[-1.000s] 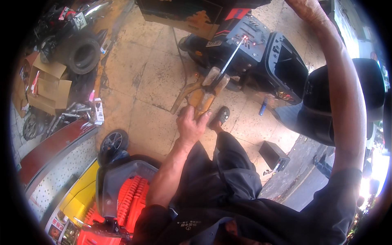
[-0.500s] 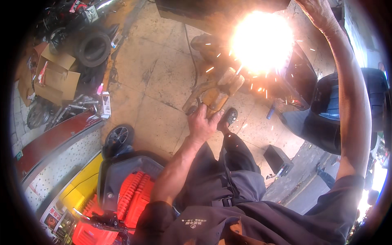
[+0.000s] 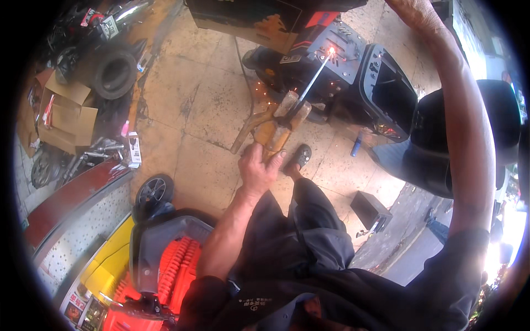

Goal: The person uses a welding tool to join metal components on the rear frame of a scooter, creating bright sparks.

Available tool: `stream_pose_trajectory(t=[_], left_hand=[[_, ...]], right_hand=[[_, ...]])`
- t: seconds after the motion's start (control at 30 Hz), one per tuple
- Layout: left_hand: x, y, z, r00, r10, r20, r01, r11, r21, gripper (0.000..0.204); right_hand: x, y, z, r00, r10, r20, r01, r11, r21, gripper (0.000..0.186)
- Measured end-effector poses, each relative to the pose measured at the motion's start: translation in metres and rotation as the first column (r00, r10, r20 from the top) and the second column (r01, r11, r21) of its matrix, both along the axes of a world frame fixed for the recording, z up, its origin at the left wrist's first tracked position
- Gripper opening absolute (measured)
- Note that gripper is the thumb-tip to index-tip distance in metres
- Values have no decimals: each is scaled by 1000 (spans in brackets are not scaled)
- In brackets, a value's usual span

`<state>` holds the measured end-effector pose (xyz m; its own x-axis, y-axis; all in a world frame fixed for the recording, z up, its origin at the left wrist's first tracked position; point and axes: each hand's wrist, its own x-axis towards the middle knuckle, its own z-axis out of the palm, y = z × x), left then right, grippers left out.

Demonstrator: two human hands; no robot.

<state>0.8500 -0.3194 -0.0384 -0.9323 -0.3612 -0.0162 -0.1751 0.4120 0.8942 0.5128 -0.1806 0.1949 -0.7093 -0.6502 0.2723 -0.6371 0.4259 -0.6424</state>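
My left hand (image 3: 259, 170) is closed round a yellow, worn welding electrode holder (image 3: 270, 135). A thin welding rod (image 3: 313, 81) sticks out from its jaws, slanting up and to the right. Its tip glows orange against a dark metal plate (image 3: 345, 63) with holes and slots, at the back of a black scooter. A few small sparks hang near the holder. My right arm reaches up along the right side. My right hand (image 3: 417, 14) is at the top edge near a large black box (image 3: 243, 25); its fingers are cut off, so their grip is hidden.
A black scooter seat (image 3: 433, 143) lies to the right. On the floor are a blue cylinder (image 3: 357, 143) and a small dark box (image 3: 371, 211). A red scooter (image 3: 182, 270) stands at lower left. Farther left are a cardboard box (image 3: 66, 113) and a tyre (image 3: 115, 75).
The blinding arc and most sparks have died down to a small glow at the rod's tip. The plate and rod now show plainly. The view has shifted slightly, with the holder still in my left hand.
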Motion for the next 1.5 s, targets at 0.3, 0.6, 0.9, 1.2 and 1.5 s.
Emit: stream_pose_trajectory(t=[0.3, 0.6, 0.9, 1.2, 1.5], left_hand=[[-6, 3, 4, 999, -7, -38, 6, 999, -40, 35], [-8, 4, 0, 999, -20, -41, 17, 997, -70, 38], [-6, 4, -4, 999, -5, -53, -4, 988, -155, 39], [0, 0, 14, 1000, 11, -21, -11, 999, -30, 37], [-25, 26, 18, 983, -163, -78, 151, 979, -140, 38]], right_hand=[[-5, 1, -1, 999, 25, 20, -25, 1000, -13, 79], [-11, 4, -7, 1000, 4, 2, -4, 1000, -19, 80], [-12, 7, -11, 993, 22, 112, -17, 999, -39, 81], [-10, -7, -12, 962, 76, -262, -69, 997, 34, 70], [-14, 5, -15, 991, 1, -131, 0, 1000, 2, 71]])
